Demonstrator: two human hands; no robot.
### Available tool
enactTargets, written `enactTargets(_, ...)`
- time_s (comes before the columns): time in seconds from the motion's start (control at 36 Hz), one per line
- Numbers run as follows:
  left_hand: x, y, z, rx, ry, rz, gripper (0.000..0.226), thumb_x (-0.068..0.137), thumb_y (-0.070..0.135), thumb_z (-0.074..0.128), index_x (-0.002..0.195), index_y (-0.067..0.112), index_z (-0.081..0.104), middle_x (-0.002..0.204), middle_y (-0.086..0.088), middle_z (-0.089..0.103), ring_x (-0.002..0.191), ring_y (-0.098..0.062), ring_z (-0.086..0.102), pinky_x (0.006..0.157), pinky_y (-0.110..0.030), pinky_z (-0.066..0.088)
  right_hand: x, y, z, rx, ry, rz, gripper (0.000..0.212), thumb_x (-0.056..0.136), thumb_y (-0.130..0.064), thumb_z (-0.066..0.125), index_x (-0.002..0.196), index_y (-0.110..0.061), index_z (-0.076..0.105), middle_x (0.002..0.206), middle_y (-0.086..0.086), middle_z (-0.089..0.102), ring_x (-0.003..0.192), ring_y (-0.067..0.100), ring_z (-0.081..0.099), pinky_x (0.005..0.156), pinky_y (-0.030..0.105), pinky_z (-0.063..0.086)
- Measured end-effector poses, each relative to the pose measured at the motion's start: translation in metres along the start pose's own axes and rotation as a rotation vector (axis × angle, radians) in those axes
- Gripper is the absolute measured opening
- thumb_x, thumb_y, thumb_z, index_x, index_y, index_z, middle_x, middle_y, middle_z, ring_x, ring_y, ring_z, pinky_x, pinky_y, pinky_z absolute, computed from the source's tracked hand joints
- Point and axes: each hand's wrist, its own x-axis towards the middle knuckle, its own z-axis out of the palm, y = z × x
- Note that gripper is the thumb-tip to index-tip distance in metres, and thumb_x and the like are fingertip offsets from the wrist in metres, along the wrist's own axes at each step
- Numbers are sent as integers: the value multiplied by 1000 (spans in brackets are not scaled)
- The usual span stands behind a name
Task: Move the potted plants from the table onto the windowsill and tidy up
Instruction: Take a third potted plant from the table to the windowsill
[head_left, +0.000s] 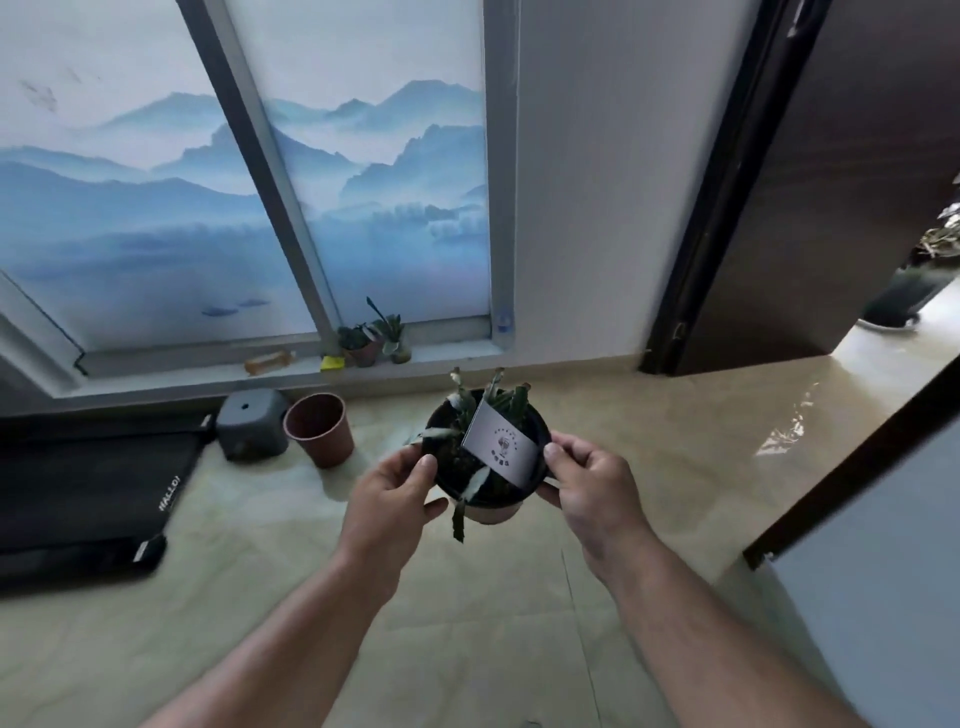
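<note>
Three potted plants (485, 457) (two on sill), one empty pot (318, 428).

Left hand (387, 488): forearm bare, reaching forward from lower left, thumb laid over the near-left rim of the potted plant (485, 457), fingers curled beneath its side. Right hand (587, 475): forearm bare, reaching forward from lower right, thumb on the right rim, fingers wrapped under. Both hands level, held out in front at mid-frame, well above the floor.
</note>
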Motion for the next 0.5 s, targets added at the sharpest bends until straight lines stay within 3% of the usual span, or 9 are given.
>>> enactTargets(0.14, 59, 13, -5, -34, 79, 12, 17, 100, 11, 54, 106, 13, 70, 104, -8, 77, 96, -18, 72, 83, -40, 60, 64, -13, 34, -24, -66, 20, 23, 99, -10, 57, 117, -10, 72, 104, 10, 77, 88, 16, 74, 76, 31, 60)
enactTargets(0.22, 92, 17, -11, -77, 101, -13, 17, 101, 10, 54, 106, 13, 70, 106, -10, 77, 98, -21, 72, 87, -43, 59, 93, -20, 56, -47, -81, 29, 21, 99, -11, 58, 114, -14, 73, 104, 9, 77, 91, 18, 74, 78, 33, 61)
enactTargets(0.36, 153, 21, -29, -135, 120, -42, 17, 101, 9, 53, 106, 10, 69, 108, -13, 76, 100, -24, 72, 81, -36, 59, 144, -22, 98, -67, -105, 55, 22, 100, -9, 56, 115, -11, 73, 104, 11, 77, 96, 23, 75, 85, 40, 62)
enactTargets(0.5, 227, 28, -60, -183, 111, -56, 18, 101, 7, 52, 108, 8, 68, 109, -14, 75, 95, -19, 72, 74, -30, 60, 201, -24, 158, -99, -99, 54, 21, 100, -8, 56, 113, -11, 72, 104, 10, 76, 93, 20, 72, 77, 32, 60)
